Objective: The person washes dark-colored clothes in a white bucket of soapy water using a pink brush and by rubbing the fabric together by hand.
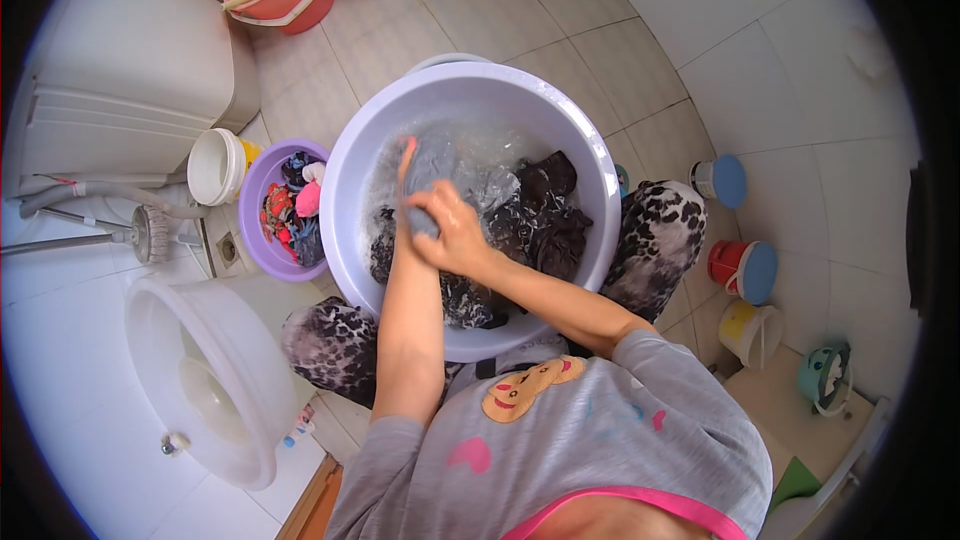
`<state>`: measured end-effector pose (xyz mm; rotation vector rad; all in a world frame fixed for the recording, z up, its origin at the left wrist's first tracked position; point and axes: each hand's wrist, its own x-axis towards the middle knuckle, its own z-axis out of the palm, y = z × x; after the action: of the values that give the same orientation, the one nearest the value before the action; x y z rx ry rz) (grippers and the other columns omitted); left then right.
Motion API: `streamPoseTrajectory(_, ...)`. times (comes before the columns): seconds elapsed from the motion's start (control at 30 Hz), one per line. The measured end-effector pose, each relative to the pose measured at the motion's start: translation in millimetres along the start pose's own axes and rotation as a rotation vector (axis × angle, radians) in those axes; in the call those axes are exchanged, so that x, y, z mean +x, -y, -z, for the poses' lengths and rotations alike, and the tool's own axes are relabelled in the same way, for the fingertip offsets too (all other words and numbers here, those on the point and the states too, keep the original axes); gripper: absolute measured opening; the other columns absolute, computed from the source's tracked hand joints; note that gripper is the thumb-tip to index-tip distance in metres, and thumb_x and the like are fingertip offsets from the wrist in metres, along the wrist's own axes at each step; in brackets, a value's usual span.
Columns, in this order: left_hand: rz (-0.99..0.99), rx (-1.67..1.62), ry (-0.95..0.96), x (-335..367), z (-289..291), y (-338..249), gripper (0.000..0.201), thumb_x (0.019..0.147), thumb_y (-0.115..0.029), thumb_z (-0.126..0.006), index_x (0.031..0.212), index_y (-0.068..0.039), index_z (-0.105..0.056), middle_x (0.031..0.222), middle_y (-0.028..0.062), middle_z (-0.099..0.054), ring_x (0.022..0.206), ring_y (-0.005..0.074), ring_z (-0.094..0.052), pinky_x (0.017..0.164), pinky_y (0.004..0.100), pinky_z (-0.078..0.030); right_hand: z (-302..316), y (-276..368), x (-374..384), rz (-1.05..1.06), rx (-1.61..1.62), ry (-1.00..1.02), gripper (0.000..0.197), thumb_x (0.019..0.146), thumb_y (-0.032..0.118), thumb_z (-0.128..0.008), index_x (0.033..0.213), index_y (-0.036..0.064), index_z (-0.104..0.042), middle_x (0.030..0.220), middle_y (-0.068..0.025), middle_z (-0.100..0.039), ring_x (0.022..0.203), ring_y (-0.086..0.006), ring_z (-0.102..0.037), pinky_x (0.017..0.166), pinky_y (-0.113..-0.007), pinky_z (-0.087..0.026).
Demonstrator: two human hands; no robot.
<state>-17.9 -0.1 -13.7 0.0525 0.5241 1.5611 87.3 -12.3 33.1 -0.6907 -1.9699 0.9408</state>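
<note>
A large pale purple basin [345, 140] stands between my knees, holding sudsy water and wet laundry. Grey wet cloth [437, 158] lies bunched in the suds at its left side. My right hand [458, 230] is curled beside my left wrist, with grey cloth at its fingers. My left hand [405, 185] is smeared by motion along the cloth's left edge, so its fingers cannot be made out. A pinkish-orange streak shows at its tip. Dark wet clothes [545, 215] fill the basin's right and near parts.
Left of the basin stand a small purple basin [252, 240] of clothes, a white bucket [208, 168], a scrub brush [150, 233] and a large whitish tub [262, 420]. A red bucket [305, 15] is at the far left. Several lidded pails, including a red one [728, 265], line the right wall.
</note>
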Motion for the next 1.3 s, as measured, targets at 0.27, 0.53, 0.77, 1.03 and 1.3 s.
streamPoseTrajectory(0.27, -0.233, 0.154, -0.622, 19.2, 22.8, 37.3, 0.034, 0.081, -0.030, -0.049, 0.105, -0.006, -0.050, 0.099, 0.0073, -0.054, 0.093, 0.0191, -0.050, 0.080, 0.0327, -0.041, 0.8, -73.5, 49.7, 0.118, -0.388, -0.044, 0.015, 0.065, 0.027, -0.061, 0.066, 0.0122, -0.056, 0.066, -0.0060, -0.051, 0.052, -0.0254, -0.054, 0.045, -0.036, -0.044)
streamPoseTrajectory(0.53, -0.682, 2.089, -0.703, 1.5, 35.5, 35.1, 0.054, 0.074, -0.021, -0.055, 0.117, 0.004, -0.036, 0.117, 0.0256, -0.037, 0.101, 0.0393, -0.044, 0.085, 0.0417, -0.036, 17.9, -115.7, 15.6, 0.054, -0.921, 0.260, 0.045, 0.071, 0.029, -0.057, 0.114, 0.0217, -0.047, 0.116, -0.0077, -0.043, 0.102, -0.0273, -0.046, 0.084, -0.044, -0.038)
streamPoseTrajectory(0.77, -0.326, 0.686, -0.615, 11.4, 25.4, 22.6, 0.058, 0.075, -0.029, -0.059, 0.122, -0.005, -0.035, 0.120, 0.0146, -0.040, 0.108, 0.0262, -0.040, 0.089, 0.0399, -0.033, 3.8, -117.5, 25.6, -0.403, -0.450, -0.255, 0.025, 0.070, 0.018, -0.055, 0.093, 0.0081, -0.054, 0.089, -0.0166, -0.053, 0.085, -0.0320, -0.052, 0.073, -0.039, -0.041)
streamPoseTrajectory(1.03, 0.053, -0.033, -0.063, 4.7, 29.9, 14.4, 0.048, 0.077, -0.032, -0.056, 0.115, -0.005, -0.044, 0.108, 0.0092, -0.050, 0.096, 0.0166, -0.048, 0.078, 0.0316, -0.041, 2.8, -2.2, -1.0, 0.092, -0.105, 0.062, 0.025, 0.060, 0.016, -0.058, 0.083, 0.0078, -0.053, 0.079, -0.0122, -0.049, 0.066, -0.0278, -0.054, 0.054, -0.035, -0.046)
streamPoseTrajectory(1.3, -0.193, 0.384, -0.705, 2.3, -11.2, 25.8, 0.045, 0.076, -0.035, -0.056, 0.106, -0.001, -0.051, 0.091, 0.0064, -0.057, 0.078, 0.0155, -0.056, 0.062, 0.0265, -0.045, 25.0, -102.0, 51.6, -0.017, -0.568, -0.041, 0.020, 0.065, 0.031, -0.055, 0.065, 0.0113, -0.058, 0.063, -0.0094, -0.053, 0.055, -0.0259, -0.055, 0.047, -0.037, -0.045)
